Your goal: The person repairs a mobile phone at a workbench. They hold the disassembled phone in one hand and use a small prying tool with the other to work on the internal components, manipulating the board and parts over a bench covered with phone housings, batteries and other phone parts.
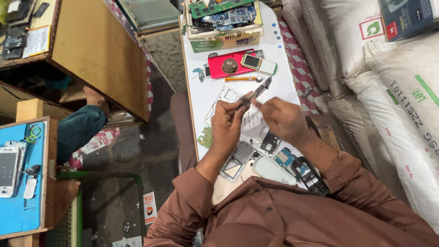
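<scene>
In left hand (226, 125): tweezers (255, 92)

Red phone (227, 64), blue mat (10, 210), maybe grey keypad (240, 152).

Head camera, looking steeply down

It sits close above the narrow white counter (277, 55), with the wearer's arms entering from the bottom edge.

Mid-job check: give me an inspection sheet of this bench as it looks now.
Surface: narrow white bench, crowded.
Job's things: tweezers held in left hand; right hand meets it at the tool.
Clutter: red phone shell, keypad, cardboard box of circuit boards.
Grippers: both hands closed.
Cables: nothing seen.
Surroundings: white sacks to the right; blue mat with white phone to the left, another person's sleeve.
</scene>
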